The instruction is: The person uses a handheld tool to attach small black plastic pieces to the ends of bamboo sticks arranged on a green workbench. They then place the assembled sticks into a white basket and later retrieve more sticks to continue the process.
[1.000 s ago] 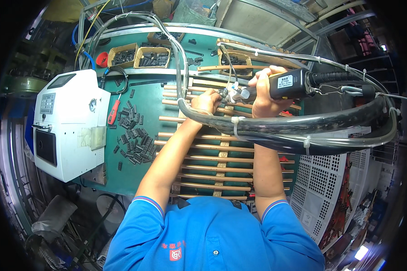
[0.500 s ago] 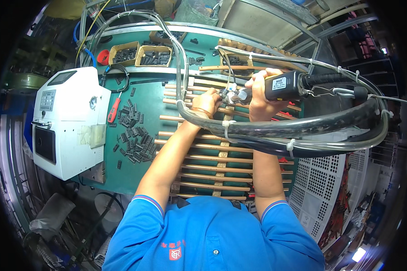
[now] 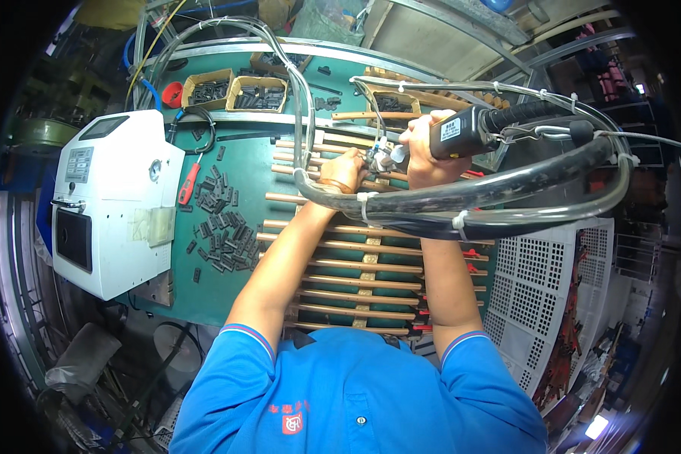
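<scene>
My right hand [image 3: 425,160] is wrapped round a black power screwdriver [image 3: 473,130] with a white label and a thick black cable at its back end. The tool lies tilted, its metal nozzle [image 3: 384,155] pointing left and down at a row of brown rods [image 3: 390,248]. Close beside the nozzle, my left hand [image 3: 342,171] has its fingers closed at the rods' far end. What they pinch is hidden. The rods lie side by side across a pale notched strip [image 3: 368,277], some with red and black pieces at their right ends.
A hose bundle [image 3: 424,203] loops over both forearms. On the left of the green table [image 3: 212,291] stand a white machine [image 3: 117,178], a red-handled screwdriver [image 3: 189,184] and a heap of small black parts [image 3: 231,240]. Cardboard boxes [image 3: 257,109] sit behind. White perforated panels [image 3: 528,280] are at right.
The power screwdriver and my right hand have shifted a little left and away from me. The hose bundle has swung left with them. My left hand stays nearly in place.
</scene>
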{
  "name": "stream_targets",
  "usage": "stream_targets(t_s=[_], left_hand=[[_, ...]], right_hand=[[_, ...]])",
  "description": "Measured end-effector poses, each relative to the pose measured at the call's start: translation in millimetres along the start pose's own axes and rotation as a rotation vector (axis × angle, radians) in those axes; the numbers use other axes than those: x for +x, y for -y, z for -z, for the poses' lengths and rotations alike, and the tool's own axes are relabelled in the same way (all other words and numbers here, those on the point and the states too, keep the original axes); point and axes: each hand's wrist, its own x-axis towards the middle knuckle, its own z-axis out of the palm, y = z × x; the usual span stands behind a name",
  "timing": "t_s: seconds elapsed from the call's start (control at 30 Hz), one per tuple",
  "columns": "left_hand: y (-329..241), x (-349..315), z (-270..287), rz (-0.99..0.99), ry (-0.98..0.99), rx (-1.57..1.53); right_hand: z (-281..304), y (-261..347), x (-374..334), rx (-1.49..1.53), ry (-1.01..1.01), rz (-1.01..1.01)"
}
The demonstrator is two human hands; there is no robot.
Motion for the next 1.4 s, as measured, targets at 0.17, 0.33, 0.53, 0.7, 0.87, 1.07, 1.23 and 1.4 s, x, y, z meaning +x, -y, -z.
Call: stream_targets(t_s=[0.17, 0.33, 0.53, 0.7, 0.87, 1.07, 1.23, 1.4], left_hand=[[44, 5, -48, 0.014, -0.031, -0.578], [59, 7, -67, -0.012, -0.049, -0.589], [65, 2, -72, -0.04, -0.2, -0.872], [42, 7, -55, 0.005, -0.051, -0.498], [51, 11, -48, -0.15, -0.073, -0.277], [4, -46, 9, 0.826, -0.084, -1.942], [-11, -96, -3, 0.781, -0.031, -2.311], [-13, -114, -9, 0.636, 0.117, -2.191]], right_hand=[[1, 10, 5, 0.457, 0.163, -0.224], [2, 9, 6, 0.554, 0.198, -0.288], [-1, -1, 2, 0.686, 0.239, -0.374], [15, -20, 8, 0.296, 0.154, -0.148], [25, -2, 25, 0.113, 0.085, 0.017], [1, 98, 30, 0.06, -0.055, 0.155], [13, 103, 14, 0.112, 0.009, 0.081], [5, 115, -9, 0.054, -0.172, 0.108]])
